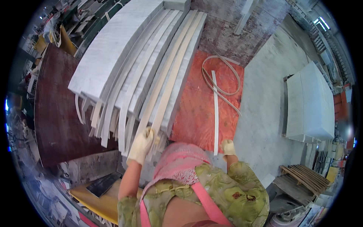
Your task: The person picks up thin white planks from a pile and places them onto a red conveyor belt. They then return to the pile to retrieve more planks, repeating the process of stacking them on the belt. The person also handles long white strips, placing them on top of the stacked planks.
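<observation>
My left hand, in a pale work glove, is closed around the near end of a long cream strip that lies on a stack of white boards and thin strips. The strip runs away from me up the stack. My right hand, also gloved, grips the near end of a narrow white strip that lies straight across an orange-red panel. Loops of thin white edging curl on the far part of that panel.
A dark brown board lies to the left of the stack. To the right stands a block of white panels, with a wooden pallet near it. A yellow board and a dark slab sit at lower left.
</observation>
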Action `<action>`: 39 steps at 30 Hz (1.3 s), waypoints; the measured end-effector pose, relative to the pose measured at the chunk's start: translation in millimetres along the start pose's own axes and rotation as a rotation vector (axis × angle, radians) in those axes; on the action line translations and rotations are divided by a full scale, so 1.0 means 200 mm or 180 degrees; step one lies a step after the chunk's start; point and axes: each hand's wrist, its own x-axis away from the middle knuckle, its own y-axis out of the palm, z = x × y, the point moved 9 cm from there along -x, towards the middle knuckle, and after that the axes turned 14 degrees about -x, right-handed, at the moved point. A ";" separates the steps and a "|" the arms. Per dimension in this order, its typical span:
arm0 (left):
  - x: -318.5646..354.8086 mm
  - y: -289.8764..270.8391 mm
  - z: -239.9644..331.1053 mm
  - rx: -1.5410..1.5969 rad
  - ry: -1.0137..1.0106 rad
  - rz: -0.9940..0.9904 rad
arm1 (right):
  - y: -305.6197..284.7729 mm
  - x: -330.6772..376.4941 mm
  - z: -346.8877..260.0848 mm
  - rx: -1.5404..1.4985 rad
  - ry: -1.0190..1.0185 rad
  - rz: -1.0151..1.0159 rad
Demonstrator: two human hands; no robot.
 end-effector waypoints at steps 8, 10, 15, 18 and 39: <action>0.07 0.04 -0.03 0.0467 0.0225 -0.0065 | -0.56 0.34 0.28 -0.0025 0.0048 0.0205; 0.03 0.04 -0.01 0.0493 0.0346 -0.0017 | -0.54 0.44 0.22 -0.0157 -0.0105 0.0135; -0.10 0.11 0.00 0.0490 0.0401 0.0028 | -0.61 0.66 0.30 -0.0068 -0.0105 0.0105; -0.13 0.11 0.00 0.0353 0.0482 -0.0031 | -0.72 0.74 0.45 0.0028 0.0075 0.0071; -0.16 0.12 0.92 -0.2869 0.3104 0.1316 | -0.62 0.25 0.31 0.0002 0.0533 0.0028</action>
